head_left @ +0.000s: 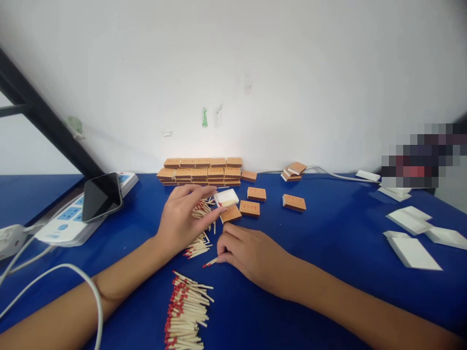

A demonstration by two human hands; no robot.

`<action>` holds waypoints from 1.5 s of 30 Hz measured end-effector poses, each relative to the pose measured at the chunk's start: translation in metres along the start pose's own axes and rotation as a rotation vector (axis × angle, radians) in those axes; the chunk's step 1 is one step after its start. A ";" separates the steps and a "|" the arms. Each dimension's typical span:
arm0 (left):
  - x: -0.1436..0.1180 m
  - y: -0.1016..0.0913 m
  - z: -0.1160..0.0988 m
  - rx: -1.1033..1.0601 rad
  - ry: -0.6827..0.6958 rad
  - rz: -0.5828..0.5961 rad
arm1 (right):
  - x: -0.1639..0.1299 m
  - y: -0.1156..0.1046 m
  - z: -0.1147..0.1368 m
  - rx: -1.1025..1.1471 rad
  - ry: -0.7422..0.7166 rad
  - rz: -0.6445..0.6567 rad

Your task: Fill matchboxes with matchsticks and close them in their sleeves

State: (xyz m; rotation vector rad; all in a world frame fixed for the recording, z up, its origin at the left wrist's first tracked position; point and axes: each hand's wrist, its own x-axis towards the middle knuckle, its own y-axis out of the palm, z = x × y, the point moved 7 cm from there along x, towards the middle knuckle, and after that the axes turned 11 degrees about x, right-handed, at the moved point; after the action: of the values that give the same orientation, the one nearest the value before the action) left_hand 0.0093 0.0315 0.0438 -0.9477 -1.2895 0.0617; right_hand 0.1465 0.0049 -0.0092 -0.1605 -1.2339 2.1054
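Note:
My left hand (184, 214) reaches over a pile of loose matches (204, 209), its thumb and forefinger on either side of a white matchbox tray (229, 195). A few matches lie in the tray. Right against its near side is an orange matchbox cover (232, 214); whether the tray is partly inside it I cannot tell. Lower down, my right hand (244, 250) is closed in a pinch on matches (210, 263), whose red heads point left. Closer to me a long heap of matches (186, 311) lies on the blue table (284, 311).
Stacked matchboxes (199, 173) line the wall, with several single matchboxes (294, 202) to their right. White paper pieces (414, 250) lie at far right. On the left, a phone (102, 196) rests on a power strip (69, 223), and a white cable (95, 287) loops over my left forearm.

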 end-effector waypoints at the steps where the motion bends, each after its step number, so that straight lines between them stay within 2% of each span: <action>1: 0.000 0.001 0.001 0.004 0.003 0.007 | -0.001 -0.006 -0.003 0.009 -0.005 -0.019; 3: 0.000 0.002 0.001 0.009 0.011 0.015 | -0.002 -0.023 -0.011 0.038 -0.004 -0.077; 6: -0.001 0.003 -0.002 0.002 0.038 0.026 | -0.005 -0.061 -0.027 -0.005 0.039 -0.289; 9: -0.002 0.003 -0.009 -0.028 0.085 0.049 | -0.007 -0.082 -0.037 -0.086 0.060 -0.395; 11: -0.002 0.000 -0.016 -0.057 0.125 0.047 | -0.007 -0.084 -0.037 -0.121 0.054 -0.394; 17: -0.004 -0.006 -0.031 -0.116 0.238 0.011 | -0.005 -0.071 -0.027 -0.080 0.002 -0.314; 20: -0.004 -0.004 -0.025 -0.110 0.178 0.012 | -0.007 -0.072 -0.025 -0.024 0.002 -0.373; 25: -0.001 -0.006 -0.001 -0.048 -0.050 -0.056 | -0.008 -0.074 -0.031 0.016 0.035 -0.465; 28: 0.001 -0.007 0.015 -0.027 -0.174 -0.082 | -0.001 -0.076 -0.038 -0.014 0.024 -0.439; 34: -0.001 -0.009 0.039 -0.060 -0.336 -0.134 | 0.041 -0.067 -0.068 -0.209 0.092 -0.155; 39: 0.000 -0.008 0.044 -0.075 -0.354 -0.143 | 0.071 -0.059 -0.083 -0.251 0.134 -0.103; 45: 0.002 -0.010 0.041 -0.055 -0.332 -0.143 | 0.081 -0.055 -0.086 -0.286 0.213 -0.075</action>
State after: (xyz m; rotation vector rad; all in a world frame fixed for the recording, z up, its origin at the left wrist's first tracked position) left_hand -0.0285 0.0489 0.0508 -0.9149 -1.6695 0.0749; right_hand 0.1483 0.1344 0.0071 -0.4465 -1.3812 1.7879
